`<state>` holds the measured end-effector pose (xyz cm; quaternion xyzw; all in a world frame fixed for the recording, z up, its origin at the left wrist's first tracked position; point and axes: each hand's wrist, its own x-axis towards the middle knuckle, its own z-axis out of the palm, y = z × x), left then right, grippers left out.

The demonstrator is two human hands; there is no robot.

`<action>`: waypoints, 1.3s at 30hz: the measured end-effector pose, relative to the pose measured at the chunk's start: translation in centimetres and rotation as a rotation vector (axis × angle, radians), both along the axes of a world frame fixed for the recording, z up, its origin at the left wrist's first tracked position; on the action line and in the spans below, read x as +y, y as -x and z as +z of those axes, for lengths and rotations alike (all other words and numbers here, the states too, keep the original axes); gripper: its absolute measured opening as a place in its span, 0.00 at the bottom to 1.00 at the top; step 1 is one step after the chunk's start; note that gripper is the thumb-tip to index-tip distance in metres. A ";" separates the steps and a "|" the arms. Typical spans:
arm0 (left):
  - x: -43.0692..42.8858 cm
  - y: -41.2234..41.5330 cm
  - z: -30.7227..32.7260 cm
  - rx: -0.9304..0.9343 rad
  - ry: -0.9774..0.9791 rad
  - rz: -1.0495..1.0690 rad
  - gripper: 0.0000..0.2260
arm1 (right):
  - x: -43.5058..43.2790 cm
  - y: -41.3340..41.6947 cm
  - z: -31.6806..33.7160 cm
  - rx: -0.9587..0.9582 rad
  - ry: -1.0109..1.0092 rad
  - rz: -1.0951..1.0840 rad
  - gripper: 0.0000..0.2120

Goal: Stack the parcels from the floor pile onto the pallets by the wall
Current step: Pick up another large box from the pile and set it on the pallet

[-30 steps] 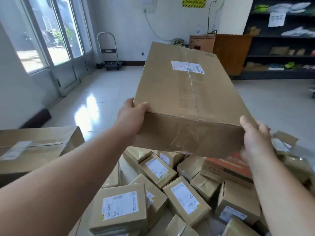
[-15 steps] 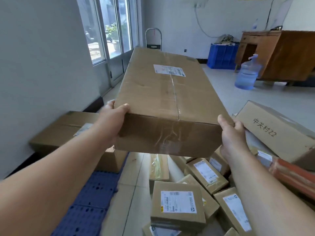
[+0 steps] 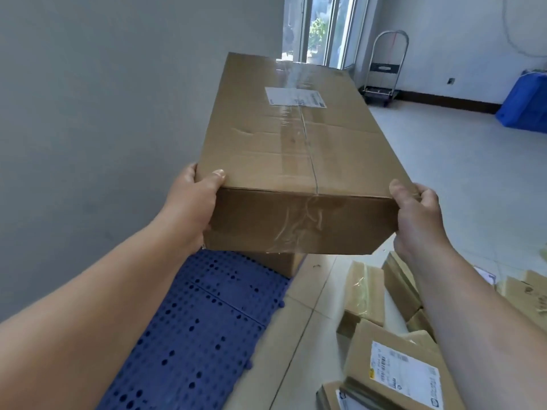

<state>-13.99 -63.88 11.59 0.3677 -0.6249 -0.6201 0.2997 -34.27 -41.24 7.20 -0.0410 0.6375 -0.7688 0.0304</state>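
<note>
- Two hands hold one long box (image 3: 296,143) by its near end, lifted clear of everything beneath it.
- The left hand (image 3: 192,202) clasps the near left corner, thumb curled over the top edge. Its fingers are hidden behind the box's side.
- The right hand (image 3: 420,220) grips the near right corner, thumb on the top edge and fingers curled round the side.
- The box stretches away from both hands, taped along its top seam, with a white label (image 3: 293,97) toward its far end.
- Below the left hand lies a blue perforated pallet (image 3: 207,321), set against the grey wall (image 3: 103,113) on that hand's outer side.
- Just past the hands, under the held box, a carton (image 3: 278,264) sits on the pallet. Only its near corner shows.
- Below the right hand a pile (image 3: 393,368) of parcels lies on the tiled floor (image 3: 473,187), beside the pallet with a strip of tile between them.
- Far beyond the right hand a folding cart (image 3: 384,69) stands by the end wall.
- A blue crate (image 3: 524,105) sits further out on that side, and its contents cannot be made out.
- Beyond the box's far end is a glass door (image 3: 319,28).
</note>
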 end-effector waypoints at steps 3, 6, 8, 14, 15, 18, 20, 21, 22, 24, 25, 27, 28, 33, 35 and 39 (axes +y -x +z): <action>-1.2 -3.3 -0.5 -0.014 0.021 0.108 0.15 | -3.5 -1.3 -0.2 -0.003 -0.002 0.088 0.18; -1.8 -6.4 -1.2 -0.019 -0.001 0.210 0.19 | -6.3 -2.5 -0.7 -0.010 -0.011 0.179 0.18; -1.7 -8.4 -2.0 -0.011 -0.022 0.266 0.19 | -7.9 -3.4 -1.2 -0.019 -0.026 0.234 0.17; -0.1 -11.1 -4.8 0.023 -0.062 0.352 0.17 | -8.9 -4.5 -3.9 -0.045 -0.067 0.299 0.16; 0.1 -11.1 -5.1 0.026 -0.067 0.357 0.17 | -8.7 -4.5 -4.4 -0.050 -0.065 0.304 0.16; 0.7 -11.4 -6.4 0.026 -0.077 0.378 0.18 | -8.2 -4.7 -5.5 -0.063 -0.073 0.315 0.16; 1.4 -11.8 -7.3 0.024 -0.084 0.388 0.19 | -7.9 -4.9 -6.0 -0.077 -0.071 0.329 0.16; 1.8 -11.9 -7.7 0.022 -0.087 0.392 0.19 | -7.8 -5.0 -6.2 -0.083 -0.071 0.337 0.16; 2.2 -12.1 -8.1 0.024 -0.094 0.396 0.19 | -7.6 -5.0 -6.4 -0.086 -0.075 0.344 0.16; 3.0 -12.5 -8.8 0.029 -0.114 0.403 0.18 | -7.4 -5.1 -6.7 -0.094 -0.090 0.356 0.17; 3.3 -12.7 -9.3 0.029 -0.125 0.403 0.18 | -7.3 -5.2 -6.8 -0.099 -0.096 0.363 0.17; 4.1 -13.1 -10.0 0.027 -0.142 0.405 0.17 | -7.1 -5.3 -7.0 -0.107 -0.108 0.381 0.18; 4.5 -13.4 -10.4 0.020 -0.148 0.409 0.17 | -7.1 -5.4 -7.2 -0.107 -0.117 0.391 0.18; 5.1 -15.1 -12.3 -0.021 -0.195 0.450 0.18 | -7.5 -6.5 -8.9 -0.133 -0.157 0.438 0.19; 5.1 -15.7 -13.0 -0.035 -0.208 0.471 0.18 | -7.9 -7.1 -9.7 -0.142 -0.177 0.453 0.20; 5.0 -16.6 -14.5 -0.047 -0.236 0.500 0.16 | -8.9 -8.0 -11.2 -0.167 -0.213 0.482 0.19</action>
